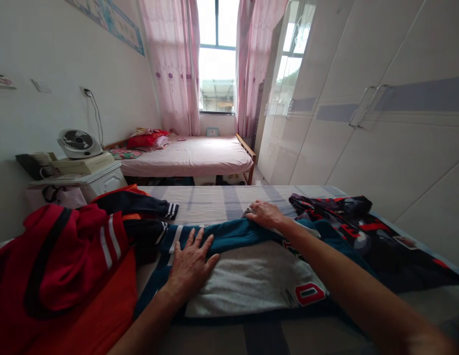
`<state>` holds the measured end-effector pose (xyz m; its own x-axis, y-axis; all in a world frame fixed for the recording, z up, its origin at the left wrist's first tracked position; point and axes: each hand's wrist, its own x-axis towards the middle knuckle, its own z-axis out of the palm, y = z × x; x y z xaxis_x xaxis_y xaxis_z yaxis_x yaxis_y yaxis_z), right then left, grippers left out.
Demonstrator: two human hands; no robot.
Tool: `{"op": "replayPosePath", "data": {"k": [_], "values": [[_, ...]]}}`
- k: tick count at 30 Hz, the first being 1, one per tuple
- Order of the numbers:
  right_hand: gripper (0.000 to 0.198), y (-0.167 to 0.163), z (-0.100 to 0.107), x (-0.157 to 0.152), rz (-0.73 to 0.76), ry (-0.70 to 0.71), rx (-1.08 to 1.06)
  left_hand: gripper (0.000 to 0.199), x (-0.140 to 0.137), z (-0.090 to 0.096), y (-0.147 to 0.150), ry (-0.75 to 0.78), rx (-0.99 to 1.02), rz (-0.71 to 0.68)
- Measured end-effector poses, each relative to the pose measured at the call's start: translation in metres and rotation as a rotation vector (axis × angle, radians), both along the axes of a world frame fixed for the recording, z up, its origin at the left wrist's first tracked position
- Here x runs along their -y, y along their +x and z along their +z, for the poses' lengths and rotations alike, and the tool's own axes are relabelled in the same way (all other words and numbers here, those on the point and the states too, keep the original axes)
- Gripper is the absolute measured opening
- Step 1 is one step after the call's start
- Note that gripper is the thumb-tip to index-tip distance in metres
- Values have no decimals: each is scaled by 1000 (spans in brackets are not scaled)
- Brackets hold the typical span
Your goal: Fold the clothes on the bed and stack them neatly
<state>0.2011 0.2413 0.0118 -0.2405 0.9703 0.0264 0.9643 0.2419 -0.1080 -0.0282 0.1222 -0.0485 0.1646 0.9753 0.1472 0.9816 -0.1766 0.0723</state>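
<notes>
A teal sleeve (237, 234) is lying across the sweatshirt (251, 278), left hand (192, 261) resting spread, right hand's (267, 214) grip unclear, red striped top (85, 231) lying rumpled.

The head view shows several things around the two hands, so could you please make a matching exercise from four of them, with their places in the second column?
Things:
1. Grey-and-teal garment
2. Fan
3. Pink curtains
4. Wardrobe

Places:
A. on either side of the window
B. beneath the left hand
C. along the picture's right side
D. above the white cabinet

Pairs: 1-B; 2-D; 3-A; 4-C
</notes>
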Motion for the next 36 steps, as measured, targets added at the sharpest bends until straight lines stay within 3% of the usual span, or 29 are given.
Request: {"op": "replayPosePath", "data": {"k": [4, 9, 12, 16, 18, 22, 25, 28, 31, 36], "values": [[20, -4, -8, -13, -134, 15, -25, 51, 2, -1, 1, 0, 5, 11], [35, 23, 12, -14, -317, 263, -174, 53, 2, 3, 2, -13, 51, -2], [44, 33, 26, 0, -397, 461, -308, 56, 2, 3, 1, -18, 76, -1], [29, 39, 22, 41, -357, 658, -668, 54, 2, 2, 1, -20, 75, 2], [25, 46, 10, 67, -267, 600, -654, 52, 2, 1, 0, -23, 65, -2], [37, 69, -15, 116, -170, 272, -419, 51, 4, 2, -2, -27, 46, -14], [45, 86, -19, 137, -84, 97, -395, 51, 3, 12, -3, -99, 45, -12], [44, 102, -15, 133, -88, 154, -447, 50, -6, 32, 5, -87, 85, -46], [42, 121, -18, 112, -158, 273, -388, 45, -27, 53, 27, -19, 174, -170], [48, 139, -41, 84, -150, 209, -288, 47, -73, 57, 75, -52, 164, -238]]}}
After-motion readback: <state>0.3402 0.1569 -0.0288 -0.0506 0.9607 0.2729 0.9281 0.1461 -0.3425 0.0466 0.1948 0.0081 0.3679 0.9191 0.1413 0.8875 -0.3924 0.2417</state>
